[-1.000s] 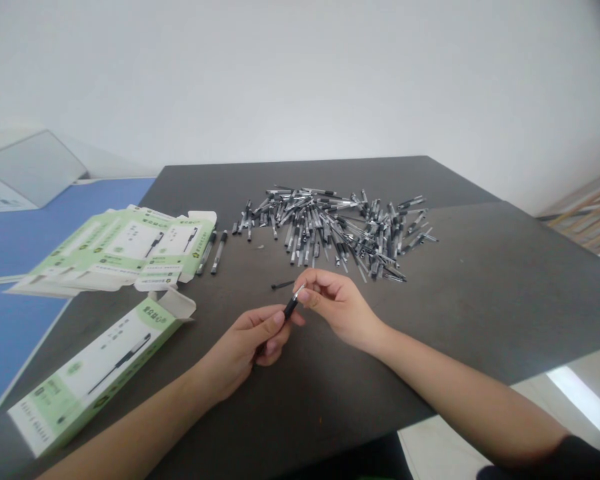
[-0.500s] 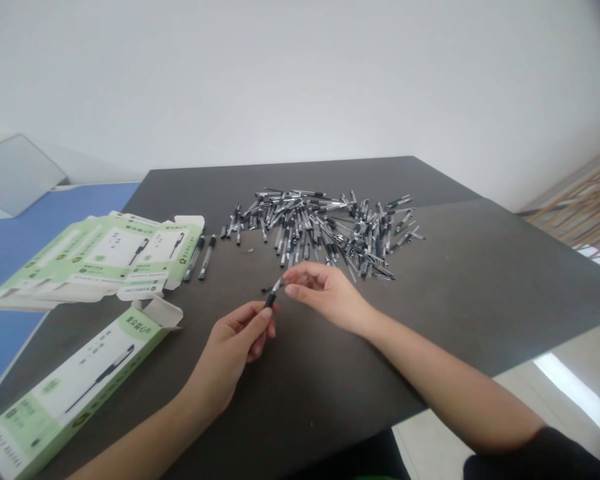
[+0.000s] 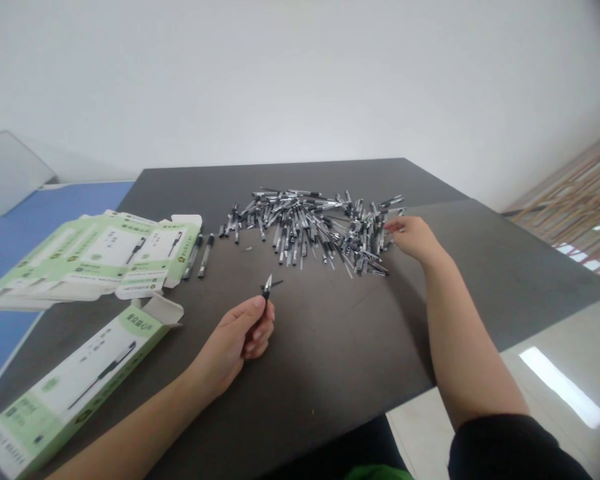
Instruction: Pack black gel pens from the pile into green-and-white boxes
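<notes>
My left hand point(image 3: 240, 333) is closed around an uncapped black pen point(image 3: 267, 289), its pointed metal tip facing up and away from me. A small dark piece point(image 3: 277, 283) lies on the table just behind that tip; its kind is hard to make out. At the right edge of a large heap of pens and pen parts point(image 3: 300, 230), my right hand point(image 3: 414, 237) reaches in with fingers stretched toward the pieces. No held item shows in it. Two capped pens point(image 3: 207, 255) lie side by side left of the heap.
An upright-printed green and white pen carton point(image 3: 80, 387) lies at the front left, its end flap open. Behind it, flattened cartons point(image 3: 95, 257) overlap on the dark table point(image 3: 340, 360) and a blue surface point(image 3: 87, 198). A pale wall stands behind.
My right hand has moved away from the pen tip, right and farther out to the heap's edge. My left hand keeps the pen, now tilted more upright.
</notes>
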Demonstrator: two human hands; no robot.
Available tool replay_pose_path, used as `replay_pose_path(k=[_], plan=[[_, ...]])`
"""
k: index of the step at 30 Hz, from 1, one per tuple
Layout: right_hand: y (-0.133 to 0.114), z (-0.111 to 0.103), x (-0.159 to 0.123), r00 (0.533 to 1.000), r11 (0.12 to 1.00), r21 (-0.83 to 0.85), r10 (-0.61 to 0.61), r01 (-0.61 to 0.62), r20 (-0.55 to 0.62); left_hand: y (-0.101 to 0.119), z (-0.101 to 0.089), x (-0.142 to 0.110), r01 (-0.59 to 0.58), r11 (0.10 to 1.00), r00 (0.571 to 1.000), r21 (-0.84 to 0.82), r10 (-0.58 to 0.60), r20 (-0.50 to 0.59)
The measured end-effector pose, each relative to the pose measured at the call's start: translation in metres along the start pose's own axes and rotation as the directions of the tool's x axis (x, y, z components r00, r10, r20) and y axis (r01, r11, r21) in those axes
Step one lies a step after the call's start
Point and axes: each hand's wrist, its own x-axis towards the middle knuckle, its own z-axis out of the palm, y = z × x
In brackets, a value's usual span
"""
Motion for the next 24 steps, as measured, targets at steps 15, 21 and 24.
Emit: replay_pose_path(k=[15,21,24], plan=[[-0.004,0.000,-0.069,0.947,0.946,-0.172,-0.233,0.273,0.221,-0.007,-0.006,0.002,0.064,0.997,0.995,0.042,-0.067,0.076],[-0.006,0.009,-0.075,0.885,0.841,-0.315,-0.347,0.440,0.309,-0.006,-0.005,0.002,0.057,0.996,0.994,0.071,-0.063,0.088],[-0.016,0.002,-0.084,0.877,0.814,-0.340,-0.391,0.472,0.281,-0.007,-0.005,0.002,0.045,0.995,0.993,0.093,-0.055,0.103]])
